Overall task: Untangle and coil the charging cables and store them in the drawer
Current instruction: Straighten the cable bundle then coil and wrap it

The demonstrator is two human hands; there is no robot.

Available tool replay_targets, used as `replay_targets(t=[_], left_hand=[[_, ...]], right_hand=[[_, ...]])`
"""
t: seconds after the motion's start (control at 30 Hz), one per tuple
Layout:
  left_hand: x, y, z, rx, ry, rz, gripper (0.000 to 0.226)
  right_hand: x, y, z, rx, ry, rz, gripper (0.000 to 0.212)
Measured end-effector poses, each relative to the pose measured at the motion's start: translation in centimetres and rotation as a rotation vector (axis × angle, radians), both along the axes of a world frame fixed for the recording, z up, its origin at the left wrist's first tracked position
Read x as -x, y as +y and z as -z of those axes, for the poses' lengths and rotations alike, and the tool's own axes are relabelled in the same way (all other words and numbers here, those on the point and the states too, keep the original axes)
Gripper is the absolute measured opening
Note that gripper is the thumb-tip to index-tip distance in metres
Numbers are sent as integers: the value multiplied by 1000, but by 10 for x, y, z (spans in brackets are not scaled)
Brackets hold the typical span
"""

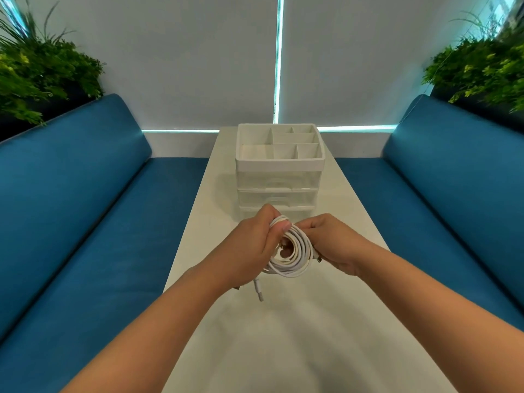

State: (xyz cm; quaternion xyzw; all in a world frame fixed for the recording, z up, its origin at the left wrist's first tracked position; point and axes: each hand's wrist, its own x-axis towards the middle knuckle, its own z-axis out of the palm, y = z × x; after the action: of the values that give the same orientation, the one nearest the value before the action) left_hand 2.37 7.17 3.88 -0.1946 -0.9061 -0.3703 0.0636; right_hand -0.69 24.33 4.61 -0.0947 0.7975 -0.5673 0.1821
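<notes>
Cable coil (295, 252) betw. both hands — left hand (252, 245) grips top, right hand (331, 242) pinches side.

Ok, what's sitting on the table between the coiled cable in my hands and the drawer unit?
Nothing: in the head view only a short bare stretch of white table separates the coiled cable from the drawer unit.
</notes>
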Motion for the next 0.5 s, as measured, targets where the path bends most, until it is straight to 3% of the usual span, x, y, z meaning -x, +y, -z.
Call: replay_targets(t=[0.3, 0.4, 0.47, 0.5], left_hand=[[4, 0, 2, 51, -40, -26, 27], [5, -3, 6, 81, -49, -23, 27], [5, -3, 8, 102, -63, -16, 28], [5, -3, 9, 107, -71, -14, 28]], right_hand=[[-2, 7, -4, 345, -524, -46, 22], [0, 11, -5, 469, -687, -14, 35], [0, 12, -5, 403, -674, -132, 47], [-1, 11, -4, 308, -603, -175, 42]])
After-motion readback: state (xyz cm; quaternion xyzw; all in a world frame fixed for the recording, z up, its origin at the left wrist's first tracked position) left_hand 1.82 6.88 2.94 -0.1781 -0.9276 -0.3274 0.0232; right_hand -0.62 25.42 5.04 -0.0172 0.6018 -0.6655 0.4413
